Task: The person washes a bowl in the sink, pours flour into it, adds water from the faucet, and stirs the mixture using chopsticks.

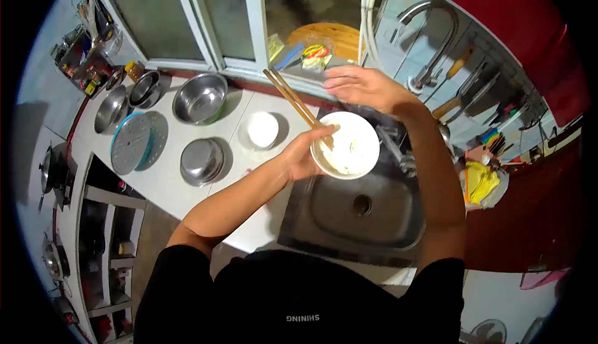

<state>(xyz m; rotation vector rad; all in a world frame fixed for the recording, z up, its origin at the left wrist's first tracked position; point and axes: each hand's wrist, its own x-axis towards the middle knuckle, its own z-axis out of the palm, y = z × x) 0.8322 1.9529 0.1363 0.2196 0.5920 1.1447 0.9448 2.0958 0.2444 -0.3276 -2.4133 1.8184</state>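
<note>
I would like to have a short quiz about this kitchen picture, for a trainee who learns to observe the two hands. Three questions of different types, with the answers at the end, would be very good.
1. True or false: no object shows in the right hand.
2. Fill in the missing word: along with the bowl, the left hand holds a pair of ____.
3. Choose one: in this view, what shows directly below the bowl? A) the window; B) the sink; C) the shelves.

Key: 1. True, its fingers are stretched out. 2. Chopsticks. 3. B.
</note>
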